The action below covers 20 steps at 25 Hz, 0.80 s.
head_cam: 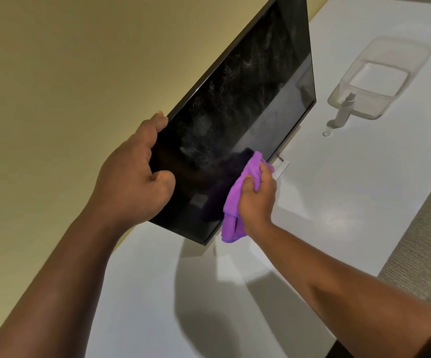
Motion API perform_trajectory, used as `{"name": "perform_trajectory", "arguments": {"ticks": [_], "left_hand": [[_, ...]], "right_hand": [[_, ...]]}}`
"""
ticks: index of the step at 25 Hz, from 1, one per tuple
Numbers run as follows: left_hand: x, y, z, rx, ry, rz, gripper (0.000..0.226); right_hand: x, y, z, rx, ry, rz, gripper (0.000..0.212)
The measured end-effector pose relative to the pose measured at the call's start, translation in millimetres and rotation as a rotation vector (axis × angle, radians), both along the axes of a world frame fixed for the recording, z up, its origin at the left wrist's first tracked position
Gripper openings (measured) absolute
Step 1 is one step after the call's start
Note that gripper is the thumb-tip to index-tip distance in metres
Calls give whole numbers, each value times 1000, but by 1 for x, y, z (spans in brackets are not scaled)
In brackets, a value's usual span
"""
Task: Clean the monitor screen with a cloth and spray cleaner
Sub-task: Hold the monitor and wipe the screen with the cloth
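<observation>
Wiping stage of the screen-cleaning task. The left hand (136, 174) is closed around the near corner of the monitor (235, 104), thumb on the glass and fingers wrapped behind the edge, steadying the panel. The right hand (257, 200) is clenched on a bunched purple cloth (237, 202), pressed against the lower part of the screen near its bottom edge. A fine speckled mist shows across the middle and upper glass, which suggests that most of the surface is yet to be wiped; the next move probably calls for sweeping the cloth upward and along the panel while the left hand braces it. The monitor stands on a white desk (338, 202) against a yellowish wall (67, 60). A small spray bottle (344, 111) stands well apart from the hands, its cap (326, 133) lying just beside it, in front of a clear plastic container (379, 76). Grey carpet (426, 241) shows beyond the desk edge.
</observation>
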<state>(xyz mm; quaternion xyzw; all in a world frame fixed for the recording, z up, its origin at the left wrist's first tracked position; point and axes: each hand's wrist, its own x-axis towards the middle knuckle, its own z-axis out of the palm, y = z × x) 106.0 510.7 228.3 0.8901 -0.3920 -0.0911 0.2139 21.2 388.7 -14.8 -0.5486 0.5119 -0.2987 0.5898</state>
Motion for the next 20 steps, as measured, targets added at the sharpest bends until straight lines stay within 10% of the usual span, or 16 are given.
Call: {"name": "perform_trajectory", "arguments": {"ticks": [7, 12, 20], "left_hand": [[-2, 2, 2, -9, -11, -6, 90], [-1, 1, 1, -1, -3, 9, 90], [-2, 0, 3, 2, 61, 35, 88]], "right_hand": [[-10, -3, -7, 189, 63, 7, 39], [-1, 33, 16, -206, -164, 130, 41], [-2, 20, 14, -80, -27, 56, 44]]}}
